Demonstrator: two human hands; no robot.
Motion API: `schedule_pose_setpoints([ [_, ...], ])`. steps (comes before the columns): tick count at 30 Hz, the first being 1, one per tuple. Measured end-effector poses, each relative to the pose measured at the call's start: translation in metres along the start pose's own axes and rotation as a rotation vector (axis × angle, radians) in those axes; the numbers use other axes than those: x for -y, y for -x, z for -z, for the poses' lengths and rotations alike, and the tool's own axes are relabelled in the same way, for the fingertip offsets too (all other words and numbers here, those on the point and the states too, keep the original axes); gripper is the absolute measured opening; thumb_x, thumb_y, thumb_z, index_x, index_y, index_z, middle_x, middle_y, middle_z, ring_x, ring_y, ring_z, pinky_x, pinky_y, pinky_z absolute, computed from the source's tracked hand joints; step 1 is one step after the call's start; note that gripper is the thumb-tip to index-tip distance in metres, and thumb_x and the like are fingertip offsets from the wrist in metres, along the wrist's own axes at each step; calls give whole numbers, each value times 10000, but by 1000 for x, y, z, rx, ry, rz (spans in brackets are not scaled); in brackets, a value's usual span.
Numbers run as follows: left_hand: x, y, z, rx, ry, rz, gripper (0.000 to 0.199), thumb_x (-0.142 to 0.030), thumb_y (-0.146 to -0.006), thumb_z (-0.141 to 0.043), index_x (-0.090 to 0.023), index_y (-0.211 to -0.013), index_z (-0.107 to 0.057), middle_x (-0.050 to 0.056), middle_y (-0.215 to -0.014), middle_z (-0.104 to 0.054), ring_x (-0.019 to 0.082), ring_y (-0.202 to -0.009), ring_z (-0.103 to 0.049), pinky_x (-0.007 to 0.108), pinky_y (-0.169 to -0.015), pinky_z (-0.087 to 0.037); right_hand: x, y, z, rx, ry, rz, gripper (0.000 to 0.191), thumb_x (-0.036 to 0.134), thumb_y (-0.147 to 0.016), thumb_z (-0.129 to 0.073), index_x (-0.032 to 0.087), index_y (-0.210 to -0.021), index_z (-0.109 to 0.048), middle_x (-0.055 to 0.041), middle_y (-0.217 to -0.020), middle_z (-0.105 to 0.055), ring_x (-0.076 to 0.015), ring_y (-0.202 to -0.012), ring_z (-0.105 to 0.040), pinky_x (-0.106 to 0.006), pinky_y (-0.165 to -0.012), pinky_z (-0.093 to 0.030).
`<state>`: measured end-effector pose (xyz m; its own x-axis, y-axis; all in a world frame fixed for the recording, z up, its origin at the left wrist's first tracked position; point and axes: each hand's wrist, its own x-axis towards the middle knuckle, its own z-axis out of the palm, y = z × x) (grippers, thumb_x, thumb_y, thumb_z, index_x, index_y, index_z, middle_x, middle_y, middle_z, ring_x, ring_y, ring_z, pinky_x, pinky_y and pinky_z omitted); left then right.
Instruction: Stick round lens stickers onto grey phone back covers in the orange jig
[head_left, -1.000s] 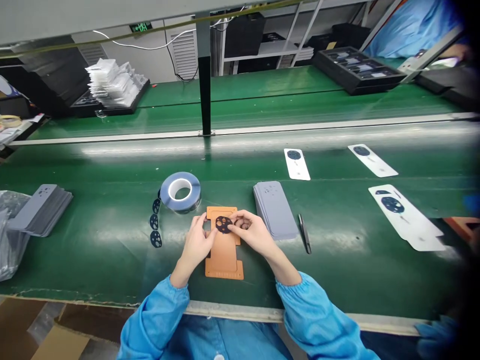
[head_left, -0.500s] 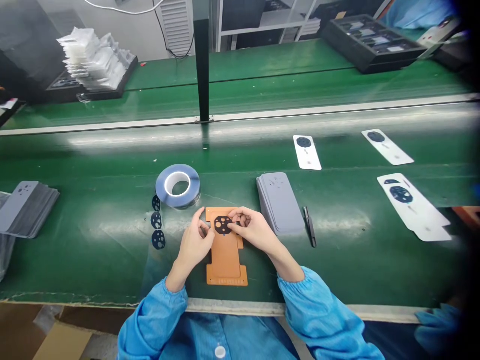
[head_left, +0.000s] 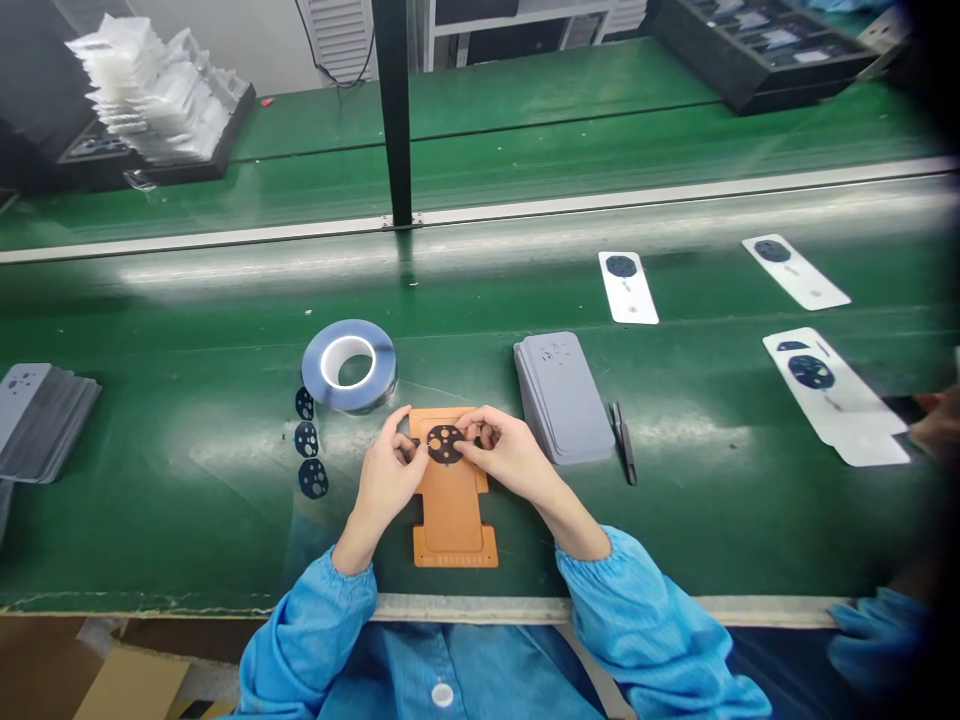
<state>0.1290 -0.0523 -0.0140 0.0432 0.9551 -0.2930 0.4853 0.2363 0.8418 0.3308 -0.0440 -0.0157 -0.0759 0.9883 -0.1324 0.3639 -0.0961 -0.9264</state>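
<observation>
Clock centred on jig, 12 = away from wearer.
- Bench: green, runs full width under everything nearby.
- Black tray: far 1 o'clock, small parts in its cells.
- Packets: white heap at far 11, in a dark tray.
- Left stack: gray plates, 9 o'clock, well apart from jig.
- Right stack: gray plates, 2 o'clock, near right hand. Holes at its 12 end.
- Jig: orange, flat on bench, between the hands.
- White cards: one at 1, one at 2, overlapping ones between 2 and 3. Dark round prints on them.
- Left hand: thumb and index part open. Thumb tip at disc's 9 edge, index tip by jig's top-left corner. Can't tell if it grips anything.
- Right hand: thumb and index nearly closed, pinching disc's 3 edge. Other fingers curled.
- Co-worker's hand: 3 o'clock, blurred, beside the overlapping cards.
- Roll: blue, white core, between 10 and 11.
- Strip: three black discs showing, 10 o'clock, just below roll.
- Tweezers: dark, just beside right stack's 3 side.
- Disc: black, holed, over jig's 12 end. Can't tell if fully seated.
</observation>
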Motion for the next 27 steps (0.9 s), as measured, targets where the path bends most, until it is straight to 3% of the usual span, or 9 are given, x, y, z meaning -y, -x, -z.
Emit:
schedule_pose_setpoints([
  [7,0,-1,-1,-9,5,18,634,-265,-817,-631,-239,-1433,-484,-89,-637,-550,99,-539,-504,213,-591,-398,-9,1,1,-15,8,-23,192,321,-754,-755,216,-890,-668,49,-664,-460,-142,-617,-463,-292,-603,-406],
  [14,3,-3,0,14,39,17,653,-277,-804,-649,-231,-1432,-478,-92,-636,-547,92,-532,-491,208,-585,-382,-17,1,8,33,-124,-128,271,424,-775,-771,208,-884,-648,38,-683,-521,-139,-626,-490,-283,-605,-434],
  [20,3,-7,4,66,85,19,657,-290,-791,-655,-232,-1420,-471,-94,-652,-556,83,-503,-472,202,-561,-379,-13,6,4,32,-62,-110,207,386,-819,-724,212,-870,-626,26,-698,-533,-144,-640,-513,-284,-612,-450],
  [24,4,-7,5,92,88,18,655,-277,-789,-638,-232,-1420,-467,-90,-665,-569,88,-507,-491,208,-563,-391,1,10,36,-38,48,-18,180,369,-884,-652,217,-979,-659,-4,-754,-589,-169,-681,-582,-318,-668,-507],
  [27,6,-6,6,114,97,0,645,-279,-801,-622,-235,-1425,-463,-90,-658,-559,95,-514,-498,210,-560,-389,11,-4,87,-213,359,130,315,401,-897,-663,250,-1173,-676,-83,-1045,-673,-255,-968,-651,-418,-894,-532],
])
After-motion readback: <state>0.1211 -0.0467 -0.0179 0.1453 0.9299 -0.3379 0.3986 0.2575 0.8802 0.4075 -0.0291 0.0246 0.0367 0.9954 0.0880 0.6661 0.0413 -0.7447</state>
